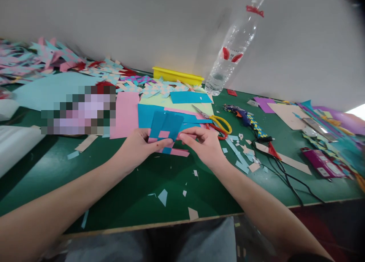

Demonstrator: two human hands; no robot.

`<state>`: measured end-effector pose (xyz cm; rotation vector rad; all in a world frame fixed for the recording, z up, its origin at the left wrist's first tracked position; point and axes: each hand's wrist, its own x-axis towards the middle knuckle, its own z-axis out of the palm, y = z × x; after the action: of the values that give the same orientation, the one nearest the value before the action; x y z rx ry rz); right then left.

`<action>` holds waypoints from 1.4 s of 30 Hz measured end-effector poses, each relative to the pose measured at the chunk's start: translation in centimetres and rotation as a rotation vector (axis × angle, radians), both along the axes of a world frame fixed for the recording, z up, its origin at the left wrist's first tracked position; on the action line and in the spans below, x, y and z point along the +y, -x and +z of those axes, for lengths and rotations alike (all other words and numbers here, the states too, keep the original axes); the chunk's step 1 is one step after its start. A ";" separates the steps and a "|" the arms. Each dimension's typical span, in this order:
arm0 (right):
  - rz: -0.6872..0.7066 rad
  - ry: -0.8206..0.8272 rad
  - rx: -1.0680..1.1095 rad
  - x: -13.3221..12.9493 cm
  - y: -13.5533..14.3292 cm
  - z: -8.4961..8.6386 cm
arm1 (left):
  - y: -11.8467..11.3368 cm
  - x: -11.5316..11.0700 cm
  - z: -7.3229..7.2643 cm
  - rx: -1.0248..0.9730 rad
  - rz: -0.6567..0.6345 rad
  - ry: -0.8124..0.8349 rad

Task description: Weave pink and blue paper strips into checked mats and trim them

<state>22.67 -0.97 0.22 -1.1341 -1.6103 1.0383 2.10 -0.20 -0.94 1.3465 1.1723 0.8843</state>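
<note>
Blue and pink paper strips (164, 122), woven over and under each other, are held up in front of me above the table. My left hand (139, 146) grips the weave at its left side, the thumb lying across the front. With thumb and forefinger pinched together, my right hand (204, 142) holds the right edge, at what looks like a pink strip end. Behind the weave lie blue paper (146, 116) and a pink sheet (125, 116). Scissors with yellow and red handles (224, 123) rest just beyond my right hand.
A clear plastic bottle (232, 49) stands by the wall, near a yellow tray (178, 76). Woven paper pieces heap at the back left. A blurred-out object (85, 110) lies left. To the right are a braided strap (253, 123), a purple packet (323, 163) and paper scraps.
</note>
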 end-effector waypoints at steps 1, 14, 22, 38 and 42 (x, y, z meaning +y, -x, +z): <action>-0.003 -0.012 0.002 0.0 0.0 0.0 | 0.0 0.0 0.0 -0.016 -0.001 0.000; 0.064 0.006 -0.030 -0.4 0.0 0.7 | 0.1 0.0 0.0 0.073 0.012 -0.060; 0.088 -0.091 -0.125 -0.2 -0.2 0.9 | -0.2 -0.1 0.8 0.124 0.003 -0.113; 0.075 -0.074 -0.233 -0.3 -0.1 1.3 | -0.3 -0.5 0.5 0.240 -0.024 -0.242; 0.043 -0.203 -0.299 -0.4 0.0 1.0 | -0.4 -0.3 -0.1 0.303 -0.086 -0.305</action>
<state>22.70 -1.34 1.25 -1.1599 -1.9345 0.7355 2.55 -0.53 -1.03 1.8159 1.2302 0.8397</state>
